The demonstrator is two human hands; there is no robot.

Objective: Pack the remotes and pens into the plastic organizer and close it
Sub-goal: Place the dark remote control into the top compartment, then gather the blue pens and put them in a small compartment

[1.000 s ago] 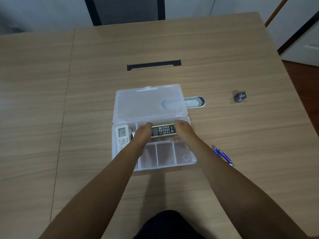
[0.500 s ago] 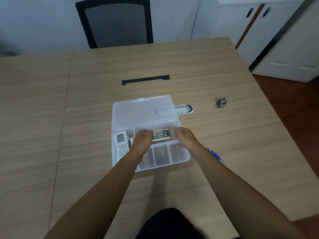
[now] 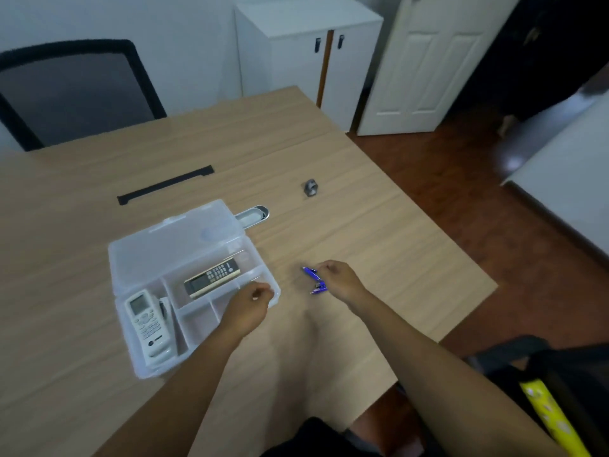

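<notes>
Inside open organizer [image 3: 171, 255] lie two remotes [image 3: 213, 276]; right hand [image 3: 339, 280] seemingly grips pens [image 3: 313, 280], left hand [image 3: 252, 305] curled empty.

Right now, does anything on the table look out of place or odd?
Mostly tidy. The organizer lies open with the white remote and dark remote inside. The blue pens remain outside on the table, under the right hand. A small grey object sits alone farther back.
</notes>
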